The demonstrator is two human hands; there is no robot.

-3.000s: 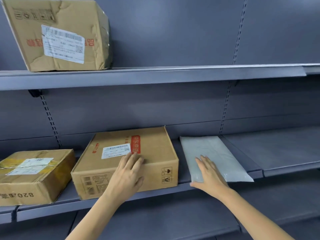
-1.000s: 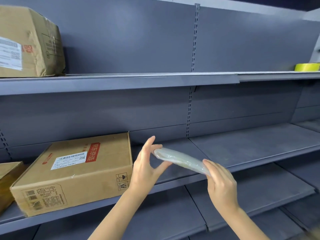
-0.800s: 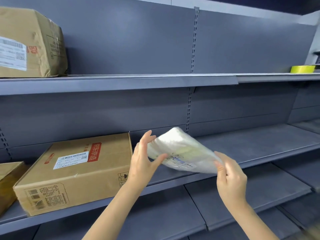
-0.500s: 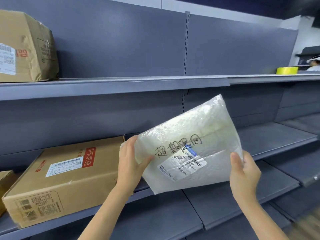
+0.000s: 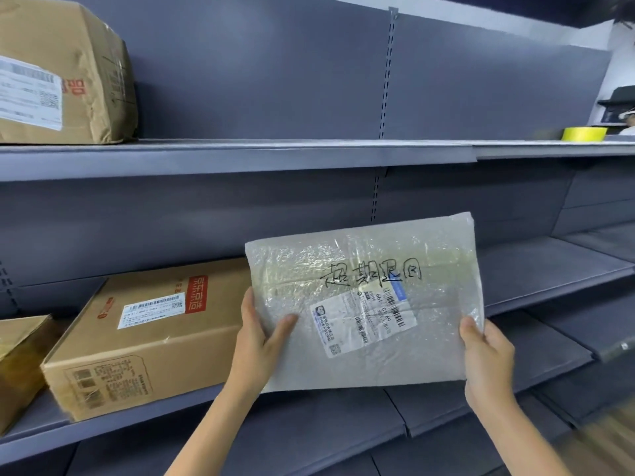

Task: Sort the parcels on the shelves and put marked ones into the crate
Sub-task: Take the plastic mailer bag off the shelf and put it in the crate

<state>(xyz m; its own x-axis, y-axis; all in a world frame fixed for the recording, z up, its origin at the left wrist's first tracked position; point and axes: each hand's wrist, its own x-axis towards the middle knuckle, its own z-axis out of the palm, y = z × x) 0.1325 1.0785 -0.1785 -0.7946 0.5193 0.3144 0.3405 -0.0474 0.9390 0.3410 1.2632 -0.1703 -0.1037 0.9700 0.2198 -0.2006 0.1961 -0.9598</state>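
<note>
A yellow tape roll (image 5: 584, 134) lies at the upper shelf's far right end

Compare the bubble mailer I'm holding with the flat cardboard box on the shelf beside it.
The bubble mailer is thin, silvery and held up by the left hand and right hand; the cardboard box is thick, brown and rests on the shelf. Only the mailer carries black handwriting. Both bear printed barcode labels.

Fingers of both hands hidden behind the bubble mailer (image 5: 364, 304); only thumbs show. Mailer covers the right end of the middle cardboard box (image 5: 144, 338). Upper-shelf box (image 5: 62, 70) and lower-left box (image 5: 20, 365) cut by the left edge. Shipping label (image 5: 364, 319) print too small to read. Bottom-right floor (image 5: 604, 441) blurred.
</note>
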